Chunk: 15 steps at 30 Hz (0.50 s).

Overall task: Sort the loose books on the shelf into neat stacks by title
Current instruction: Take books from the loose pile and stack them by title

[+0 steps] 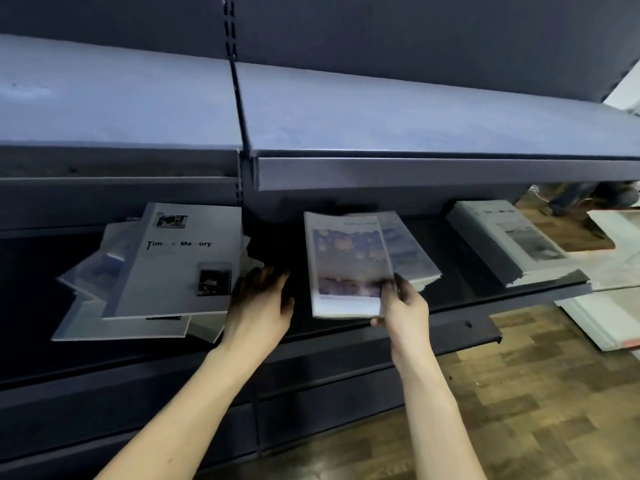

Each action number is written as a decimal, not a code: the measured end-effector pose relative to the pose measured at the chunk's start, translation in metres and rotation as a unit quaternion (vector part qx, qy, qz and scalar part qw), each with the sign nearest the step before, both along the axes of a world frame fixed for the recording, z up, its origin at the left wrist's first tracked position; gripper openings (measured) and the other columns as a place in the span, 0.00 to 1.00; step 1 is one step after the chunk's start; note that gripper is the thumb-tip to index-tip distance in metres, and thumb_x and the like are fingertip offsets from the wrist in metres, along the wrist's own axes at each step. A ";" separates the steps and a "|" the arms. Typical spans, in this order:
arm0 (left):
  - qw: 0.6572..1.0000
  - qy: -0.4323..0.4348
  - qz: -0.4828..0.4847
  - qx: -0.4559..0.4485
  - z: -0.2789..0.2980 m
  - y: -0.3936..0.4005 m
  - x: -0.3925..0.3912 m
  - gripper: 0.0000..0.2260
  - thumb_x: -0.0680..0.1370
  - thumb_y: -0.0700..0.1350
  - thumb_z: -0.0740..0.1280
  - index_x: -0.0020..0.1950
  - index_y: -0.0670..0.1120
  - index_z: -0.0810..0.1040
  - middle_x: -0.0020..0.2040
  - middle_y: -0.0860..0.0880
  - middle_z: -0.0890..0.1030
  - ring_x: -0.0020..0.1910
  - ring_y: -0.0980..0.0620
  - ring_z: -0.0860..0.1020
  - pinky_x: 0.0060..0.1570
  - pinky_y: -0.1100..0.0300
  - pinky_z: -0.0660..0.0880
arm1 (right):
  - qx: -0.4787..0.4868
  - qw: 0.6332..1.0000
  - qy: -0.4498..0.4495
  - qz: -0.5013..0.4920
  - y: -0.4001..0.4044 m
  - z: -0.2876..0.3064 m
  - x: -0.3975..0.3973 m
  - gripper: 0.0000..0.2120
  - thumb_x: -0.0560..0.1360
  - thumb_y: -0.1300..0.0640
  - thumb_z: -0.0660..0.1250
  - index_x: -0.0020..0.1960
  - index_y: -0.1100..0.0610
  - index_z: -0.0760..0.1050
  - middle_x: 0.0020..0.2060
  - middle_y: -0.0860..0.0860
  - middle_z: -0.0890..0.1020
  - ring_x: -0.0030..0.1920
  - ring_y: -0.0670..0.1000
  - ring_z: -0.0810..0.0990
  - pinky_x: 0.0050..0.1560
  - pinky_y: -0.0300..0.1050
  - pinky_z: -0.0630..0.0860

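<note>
Lower shelf (pixel 460 315), dark metal, carries three groups of books. At the left lies a loose pile (pixel 114 306) of white-covered books, fanned and skewed, corners overhanging the front edge. Its top book (pixel 176 265) shows a black title, partly washed out by glare, reading roughly "Tim… Me…ory", with a small dark photograph at the upper left of the cover and another at the lower right.

At the centre, a pale book (pixel 346 268) with a bluish-purple picture on its cover is raised at its near end and tilted, its far end over a low stack (pixel 412 254) of covers that look alike. The title print at its top is too small to read.

At the right, a taller stack (pixel 512 240) of white books with a grey cover picture sits squared up, well apart from the centre stack.

The right hand (pixel 403 303) holds the pale book at its near right corner: thumb on the cover, fingers curled beneath, grip clamped on the book. The forearm reaches up from the lower right.

The left hand (pixel 263 299) sits between the loose pile and the pale book, palm down, fingers spread and relaxed, grip apart and holding nothing. Whether it touches the pile's edge cannot be told.

An upper shelf (pixel 398 119) overhangs the books. Wood-pattern floor (pixel 536 393) shows at the lower right.
</note>
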State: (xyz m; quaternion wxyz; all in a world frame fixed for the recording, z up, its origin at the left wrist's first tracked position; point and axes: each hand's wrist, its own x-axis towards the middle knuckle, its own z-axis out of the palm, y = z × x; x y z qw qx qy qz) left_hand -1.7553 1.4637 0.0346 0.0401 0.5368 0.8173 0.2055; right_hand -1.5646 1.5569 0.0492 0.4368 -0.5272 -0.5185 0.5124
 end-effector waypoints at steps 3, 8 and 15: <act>1.000 -0.007 -0.001 -0.020 0.001 0.016 0.020 0.25 0.80 0.53 0.61 0.77 0.53 0.62 0.76 0.48 0.63 0.74 0.44 0.62 0.72 0.51 0.62 | -0.004 1.000 0.003 -0.007 0.016 0.000 0.021 0.12 0.83 0.58 0.59 0.62 0.51 0.76 0.50 0.48 0.82 0.36 0.44 0.79 0.31 0.39 0.77; 0.998 -0.029 -0.008 -0.057 0.005 0.041 0.055 0.26 0.81 0.54 0.60 0.78 0.55 0.59 0.77 0.49 0.60 0.75 0.44 0.61 0.70 0.49 0.64 | -0.006 1.000 0.011 -0.015 0.040 0.001 0.056 0.11 0.83 0.58 0.59 0.60 0.50 0.77 0.48 0.49 0.82 0.38 0.46 0.79 0.29 0.38 0.76; 0.998 -0.016 0.001 -0.059 0.007 0.074 0.101 0.26 0.80 0.53 0.61 0.77 0.53 0.61 0.76 0.47 0.63 0.73 0.44 0.64 0.70 0.48 0.64 | -0.006 1.000 -0.010 -0.021 0.075 0.001 0.107 0.12 0.83 0.57 0.59 0.63 0.50 0.76 0.50 0.47 0.82 0.39 0.46 0.81 0.31 0.41 0.77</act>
